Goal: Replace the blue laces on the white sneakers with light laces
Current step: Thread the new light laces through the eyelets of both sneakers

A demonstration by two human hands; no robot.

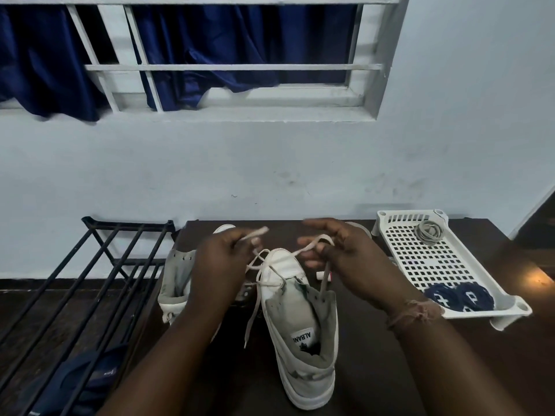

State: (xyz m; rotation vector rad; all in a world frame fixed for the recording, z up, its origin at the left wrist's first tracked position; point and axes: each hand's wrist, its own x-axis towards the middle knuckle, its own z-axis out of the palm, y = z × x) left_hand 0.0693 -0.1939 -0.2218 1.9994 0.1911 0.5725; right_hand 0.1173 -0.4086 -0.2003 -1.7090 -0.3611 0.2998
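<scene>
Head view: both hands, left hand (222, 259) and right hand (345, 259), pinch the light lace (271, 267) (half-threaded) above the white sneaker (300, 340).

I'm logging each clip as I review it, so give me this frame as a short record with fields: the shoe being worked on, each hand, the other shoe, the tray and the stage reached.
worked shoe: white high-top sneaker on the dark wooden table, light lace partly threaded
left hand: grip pinches one lace end
right hand: lace looped round its fingers
other shoe: second white sneaker, left of the first, partly hidden
tray: white perforated plastic tray with two coiled dark blue laces and a coiled light lace
stage: relacing under way
</scene>
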